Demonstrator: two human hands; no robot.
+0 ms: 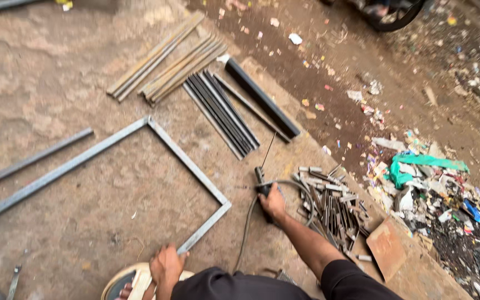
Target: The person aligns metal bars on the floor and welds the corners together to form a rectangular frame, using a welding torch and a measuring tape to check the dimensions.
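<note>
Electrode holder (pixel 262 180) gripped in right hand (pixel 274 204); left hand (pixel 166 265) touches metal frame (pixel 195 172).

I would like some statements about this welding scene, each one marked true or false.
1. The right hand grips a welding electrode holder. True.
2. The left hand rests on the pile of short metal offcuts. False: it presses on the end of the grey metal frame; the offcuts lie beside the right hand.
3. The dark flat bars lie inside the frame. False: they lie outside, beyond its corner.
4. A cable trails from the holder. True.
</note>
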